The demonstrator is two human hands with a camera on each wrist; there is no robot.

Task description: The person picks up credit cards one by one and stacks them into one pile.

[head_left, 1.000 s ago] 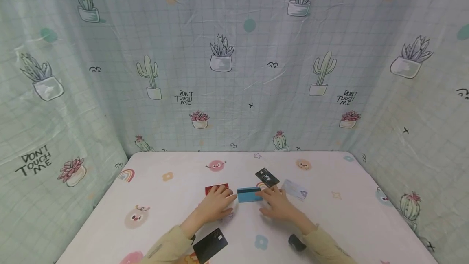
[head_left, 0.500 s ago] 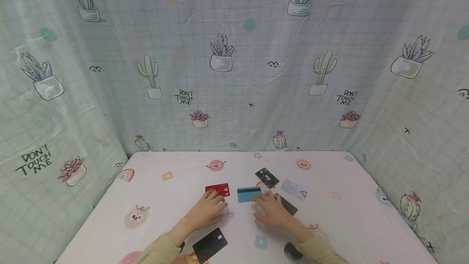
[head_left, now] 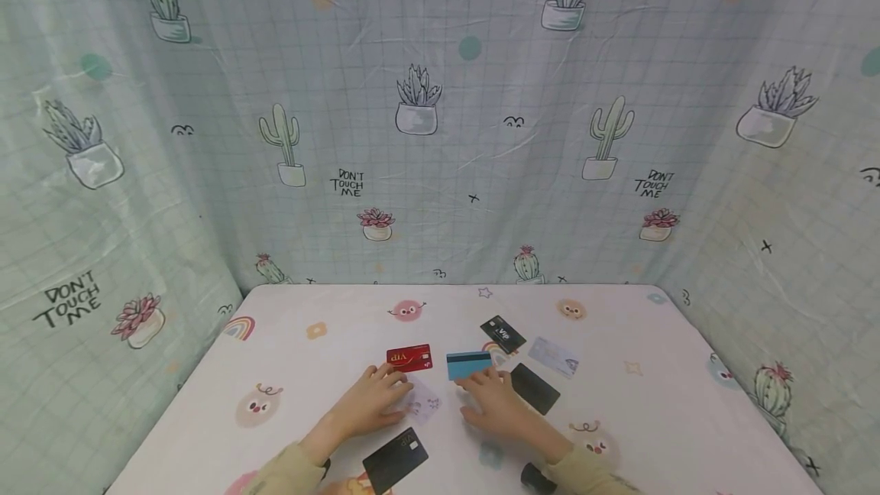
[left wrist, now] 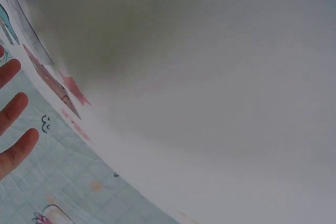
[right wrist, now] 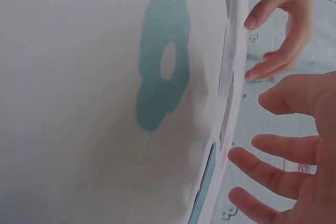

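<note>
My left hand (head_left: 371,402), fingers relaxed and spread, hovers just nearer than a red VIP card (head_left: 409,358). Partly beside its thumb lies a pale lilac card (head_left: 422,403). My right hand (head_left: 496,406) has its loosely bent fingertips at the lower edge of a blue card (head_left: 469,363) with a dark stripe. In the right wrist view, the fingers (right wrist: 275,174) are apart and hold nothing; whether they touch the blue card (right wrist: 205,184) cannot be told. A plain dark card (head_left: 535,389) lies right of that hand. The left wrist view shows only some left fingertips (left wrist: 21,145).
A black VIP card (head_left: 503,334) and a pale silver card (head_left: 554,357) lie farther back on the right. Close to the left forearm is another black card (head_left: 395,460). A patterned white cloth covers the table (head_left: 309,373); cactus-print curtains (head_left: 440,174) stand behind and at both sides.
Both hands have drawn back toward the body and leftward. The red card, the lilac card and the plain dark card have come out from under them. The cards themselves look unmoved.
</note>
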